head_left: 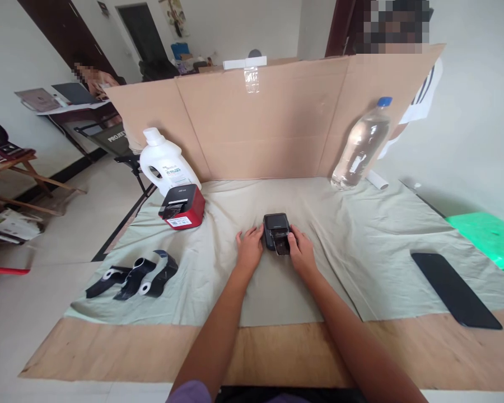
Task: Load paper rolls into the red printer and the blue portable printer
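A small black receipt printer (pixel 276 225) rests on the cloth in front of me, with a dark glossy strip (pixel 282 245) at its near side. My left hand (pixel 250 247) lies along the printer's left side, fingers apart and the inner edge touching it. On the other side, my right hand (pixel 303 249) grips the printer's right edge, its thumb at the front corner beside the strip. Whether the thumb also presses on the strip, I cannot tell. Farther left stands a red and black printer (pixel 183 206). Several rolls of black paper (pixel 138 274) lie partly unrolled nearer to me.
A cardboard panel (pixel 260 129) stands across the back. Before it are a white jug (pixel 168 162) and a clear bottle with a blue cap (pixel 361 143). A black phone (pixel 456 288) lies at the right, near a green plastic item (pixel 487 238). Beyond the panel are people.
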Available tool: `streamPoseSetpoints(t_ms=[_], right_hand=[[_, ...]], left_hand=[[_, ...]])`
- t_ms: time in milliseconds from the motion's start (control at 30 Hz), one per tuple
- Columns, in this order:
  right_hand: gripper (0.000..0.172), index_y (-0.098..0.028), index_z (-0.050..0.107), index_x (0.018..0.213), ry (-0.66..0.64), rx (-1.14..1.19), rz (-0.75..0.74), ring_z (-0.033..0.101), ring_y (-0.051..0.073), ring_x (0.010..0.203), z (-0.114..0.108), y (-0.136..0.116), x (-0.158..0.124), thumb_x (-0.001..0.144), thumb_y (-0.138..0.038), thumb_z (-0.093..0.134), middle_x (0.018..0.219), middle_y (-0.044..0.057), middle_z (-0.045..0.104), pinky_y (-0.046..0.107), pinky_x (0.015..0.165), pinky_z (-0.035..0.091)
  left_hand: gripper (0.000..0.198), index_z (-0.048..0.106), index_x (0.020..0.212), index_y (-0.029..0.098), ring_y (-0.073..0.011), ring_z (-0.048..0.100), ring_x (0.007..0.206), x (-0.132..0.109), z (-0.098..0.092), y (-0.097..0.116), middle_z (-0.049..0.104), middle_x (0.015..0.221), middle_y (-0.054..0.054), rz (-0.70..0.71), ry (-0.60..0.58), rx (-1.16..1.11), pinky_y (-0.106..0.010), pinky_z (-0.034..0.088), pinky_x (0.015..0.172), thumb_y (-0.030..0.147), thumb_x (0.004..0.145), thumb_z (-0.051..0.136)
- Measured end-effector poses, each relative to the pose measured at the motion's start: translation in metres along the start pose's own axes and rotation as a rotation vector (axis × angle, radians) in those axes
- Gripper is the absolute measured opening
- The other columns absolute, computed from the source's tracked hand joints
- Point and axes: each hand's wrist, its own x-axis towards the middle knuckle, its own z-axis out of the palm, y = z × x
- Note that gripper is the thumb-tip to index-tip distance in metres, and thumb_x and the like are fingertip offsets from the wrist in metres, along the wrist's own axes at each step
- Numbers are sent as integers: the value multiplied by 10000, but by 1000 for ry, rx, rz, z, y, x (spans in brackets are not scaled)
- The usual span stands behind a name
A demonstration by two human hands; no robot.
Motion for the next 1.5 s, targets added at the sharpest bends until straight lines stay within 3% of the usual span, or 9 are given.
streamPoseSetpoints(t_ms=[100, 600, 1000, 1167, 1333, 1500], right_hand=[[604, -121, 645, 1301, -3, 1, 21, 632, 290, 1007, -1, -2, 0, 984, -512, 312, 1065, 173, 709, 458, 944, 476], [602, -153, 659, 1287, -26, 2, 26, 617, 268, 1006, -2, -1, -2, 987, -525, 292, 1054, 139, 718, 409, 941, 457], [558, -182, 687, 1230, -37, 12, 3, 630, 263, 1016, -4, -2, -2, 984, -499, 300, 1056, 106, 739, 382, 921, 461], [548, -183, 690, 1224, -23, 40, -3, 630, 267, 1076, -2, 1, 0, 982, -485, 303, 1126, 106, 734, 396, 955, 459], [541, -189, 693, 1220, -23, 45, -2, 634, 271, 1078, -1, 2, 1, 983, -483, 306, 1108, 106, 739, 410, 961, 462], [534, -192, 694, 1228, -21, 13, 10, 637, 270, 1058, -2, 1, 1, 976, -478, 320, 1108, 106, 738, 408, 958, 460]], left_hand=[[577, 509, 1434, 248, -231, 505, 1332, -1, 1, 2, 664, 1319, -93, -1, -5, 26, -533, 203, 1155, 56, 909, 367], [534, 503, 1437, 211, -233, 589, 1190, -7, 2, 5, 700, 1227, -100, 23, 46, 69, -463, 256, 1133, 108, 926, 389], [528, 518, 1425, 212, -212, 597, 1185, -8, 1, 5, 690, 1264, -80, 48, 87, 1, -415, 285, 1128, 102, 927, 383], [522, 509, 1434, 198, -198, 561, 1258, -6, -1, 4, 624, 1378, -77, 81, 109, -37, -366, 329, 1109, 112, 933, 395], [551, 458, 1473, 181, -203, 612, 1180, -2, 1, 4, 682, 1280, -88, 53, 51, -61, -369, 352, 1101, 115, 931, 387], [633, 377, 1514, 190, -215, 578, 1247, -1, 1, 5, 626, 1370, -100, 35, -11, -23, -422, 287, 1157, 57, 896, 351]])
